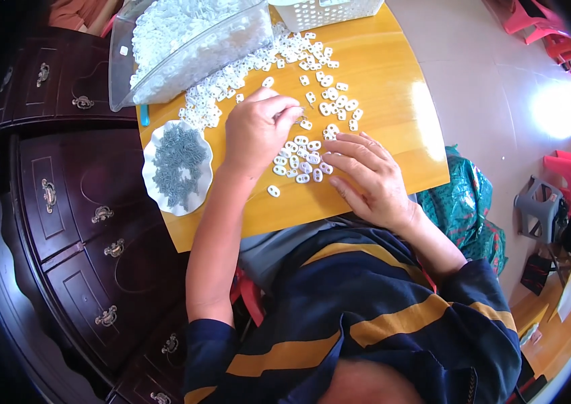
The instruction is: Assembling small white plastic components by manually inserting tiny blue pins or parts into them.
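Several small white plastic rings [302, 158] lie scattered over a yellow wooden board [379, 87]. My left hand [256, 129] hovers over them with fingertips pinched on a thin metal piece, right above one ring. My right hand [369, 176] rests flat on the board beside the near cluster, fingers spread, touching a couple of rings. A white scalloped dish [154, 188] at the board's left edge holds a heap of small grey metal clips [177, 161].
A clear plastic tub [184, 40] full of white rings lies tipped at the far left, spilling onto the board. A white basket [329, 12] stands behind. A dark wooden drawer cabinet [76, 222] is on the left; a green bag [464, 209] and stools on the right.
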A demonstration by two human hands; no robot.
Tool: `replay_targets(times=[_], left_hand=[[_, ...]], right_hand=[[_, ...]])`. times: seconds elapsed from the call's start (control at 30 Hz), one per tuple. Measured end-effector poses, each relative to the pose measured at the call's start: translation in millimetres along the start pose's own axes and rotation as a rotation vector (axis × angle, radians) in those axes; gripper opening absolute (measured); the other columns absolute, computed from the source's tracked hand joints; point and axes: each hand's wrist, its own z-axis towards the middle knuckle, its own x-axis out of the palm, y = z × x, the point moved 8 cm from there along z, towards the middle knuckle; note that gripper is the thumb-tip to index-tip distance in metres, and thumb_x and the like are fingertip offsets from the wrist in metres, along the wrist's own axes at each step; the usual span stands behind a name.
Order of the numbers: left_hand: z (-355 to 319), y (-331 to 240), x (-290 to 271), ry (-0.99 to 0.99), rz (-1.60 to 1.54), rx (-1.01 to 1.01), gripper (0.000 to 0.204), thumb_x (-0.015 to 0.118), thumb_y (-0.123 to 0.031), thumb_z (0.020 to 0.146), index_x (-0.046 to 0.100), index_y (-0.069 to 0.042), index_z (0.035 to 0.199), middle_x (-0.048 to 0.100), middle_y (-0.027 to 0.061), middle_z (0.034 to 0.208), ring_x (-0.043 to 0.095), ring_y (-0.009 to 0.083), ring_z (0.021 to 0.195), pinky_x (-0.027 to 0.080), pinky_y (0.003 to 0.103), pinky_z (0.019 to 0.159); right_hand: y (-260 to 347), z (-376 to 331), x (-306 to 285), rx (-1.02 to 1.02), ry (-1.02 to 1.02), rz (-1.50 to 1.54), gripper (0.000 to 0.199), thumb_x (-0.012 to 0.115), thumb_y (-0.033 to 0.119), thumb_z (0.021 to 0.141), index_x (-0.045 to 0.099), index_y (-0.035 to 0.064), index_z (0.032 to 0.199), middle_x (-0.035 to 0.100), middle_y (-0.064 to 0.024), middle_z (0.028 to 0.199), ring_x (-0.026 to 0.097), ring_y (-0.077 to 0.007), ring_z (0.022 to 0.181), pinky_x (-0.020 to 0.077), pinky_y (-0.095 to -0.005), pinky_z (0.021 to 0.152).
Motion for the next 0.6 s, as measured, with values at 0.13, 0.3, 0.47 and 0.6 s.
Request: replay_targets(times=[0.13, 0.3, 0.47, 0.6], left_hand=[[-15.8, 9.4, -30.8, -0.145, -0.097, 0.025, 0.007, 0.072, -0.005, 0.090, 0.076, -0.002, 0.095, 0.070, 0.0111, 0.079, 0.068, 0.0235, 0.066, 0.053, 0.034, 0.062], [-49.8, 13.5, -61.3, -0.176, -0.166, -0.148, 0.008, 0.072, -0.002, 0.091, 0.076, 0.001, 0.097, 0.068, 0.0091, 0.077, 0.063, 0.0161, 0.064, 0.049, 0.028, 0.060], [-76.5, 10.4, -62.5, -0.240, -0.401, -0.218, 0.009, 0.074, -0.004, 0.093, 0.076, 0.000, 0.100, 0.068, 0.0063, 0.077, 0.061, 0.0108, 0.066, 0.048, 0.027, 0.060], [-83.2, -18.8, -43.0, -0.178, -0.491, -0.177, 0.009, 0.072, -0.001, 0.093, 0.076, 0.000, 0.101, 0.075, 0.0107, 0.084, 0.070, 0.0124, 0.072, 0.053, 0.028, 0.065]], right_hand=[[3.8, -0.1, -8.5, -0.032, -0.071, 0.031, 0.033, 0.074, 0.001, 0.083, 0.070, 0.0039, 0.116, 0.071, -0.0148, 0.121, 0.066, -0.0360, 0.116, 0.0536, -0.0457, 0.100], [10.0, 5.4, -5.1, -0.043, -0.080, 0.050, 0.029, 0.073, 0.002, 0.084, 0.070, 0.0033, 0.113, 0.071, -0.0151, 0.117, 0.068, -0.0337, 0.110, 0.0551, -0.0433, 0.095], [19.4, 17.9, -6.0, -0.052, -0.077, 0.046, 0.025, 0.074, 0.003, 0.086, 0.071, 0.0027, 0.110, 0.073, -0.0139, 0.115, 0.070, -0.0327, 0.107, 0.0556, -0.0425, 0.094], [26.7, 27.0, -6.1, 0.041, -0.095, 0.195, 0.020, 0.073, 0.002, 0.088, 0.072, 0.0022, 0.108, 0.075, -0.0156, 0.103, 0.074, -0.0314, 0.093, 0.0585, -0.0387, 0.082]])
